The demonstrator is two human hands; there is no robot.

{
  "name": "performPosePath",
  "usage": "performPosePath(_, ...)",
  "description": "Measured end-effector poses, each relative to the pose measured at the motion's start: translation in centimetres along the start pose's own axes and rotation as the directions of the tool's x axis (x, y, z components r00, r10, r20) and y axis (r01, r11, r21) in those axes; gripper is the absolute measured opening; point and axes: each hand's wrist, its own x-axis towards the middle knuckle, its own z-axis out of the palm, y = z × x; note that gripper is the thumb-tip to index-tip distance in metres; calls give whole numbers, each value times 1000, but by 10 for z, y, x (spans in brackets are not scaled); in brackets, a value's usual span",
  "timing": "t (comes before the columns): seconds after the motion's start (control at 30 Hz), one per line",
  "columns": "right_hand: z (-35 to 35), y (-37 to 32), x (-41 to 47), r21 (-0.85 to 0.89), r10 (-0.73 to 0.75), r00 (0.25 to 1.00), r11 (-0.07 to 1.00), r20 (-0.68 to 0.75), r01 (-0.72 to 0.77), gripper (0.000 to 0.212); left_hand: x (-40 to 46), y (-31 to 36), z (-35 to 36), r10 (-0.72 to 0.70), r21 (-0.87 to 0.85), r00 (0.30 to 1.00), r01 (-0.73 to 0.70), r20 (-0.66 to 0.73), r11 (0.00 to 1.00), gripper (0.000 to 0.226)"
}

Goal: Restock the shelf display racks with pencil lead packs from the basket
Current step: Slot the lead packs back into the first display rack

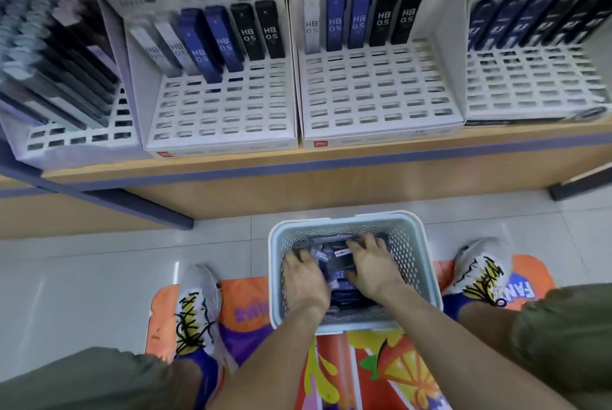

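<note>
both hands are sunk into the pale basket (427,264) on the floor below the shelf racks (381,92), the left hand (306,280) and right hand (374,269) laid with fingers spread over the loose lead packs (341,259), whether any pack is pinched cannot be told.

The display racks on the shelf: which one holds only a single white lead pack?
The rack directly above the basket, second from the right. It holds one white pack, two blue and two black; its left neighbour holds two white ones.
</note>
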Motion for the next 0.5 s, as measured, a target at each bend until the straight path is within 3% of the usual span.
performPosePath(0.3, -2, 3, 7, 123, -39, 999, 992, -21, 41, 46, 7, 1, -7, -37, -102, 999, 40, 32, 994, 55)
performPosePath(0.5, -5, 2, 11, 79, -95, 995, 993, 18, 93, 50, 11, 8, -11, -108, -142, 984, 128, 145, 982, 51)
